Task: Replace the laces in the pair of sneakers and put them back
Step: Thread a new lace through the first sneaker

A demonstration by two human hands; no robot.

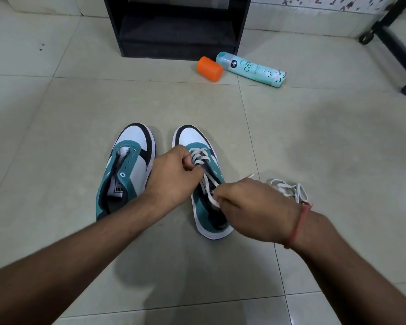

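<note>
I've got two teal, white and black sneakers side by side on the tiled floor (56, 127), toes pointing away. The left sneaker (127, 167) has bare eyelets, and the label on its tongue is too small for me to read. The right sneaker (203, 181) carries a white lace (198, 156) through its far eyelets. My left hand (171, 177) pinches that lace at the crossings, fingers curled. My right hand (256, 207) grips a strand of it nearer the collar, fist closed round it. A loose white lace (288, 187) lies bunched just right of that hand. Far off, an orange cap (209, 68) touches a teal spray can (251, 69) marked "ae", beside a black shelf unit (176, 26).
</note>
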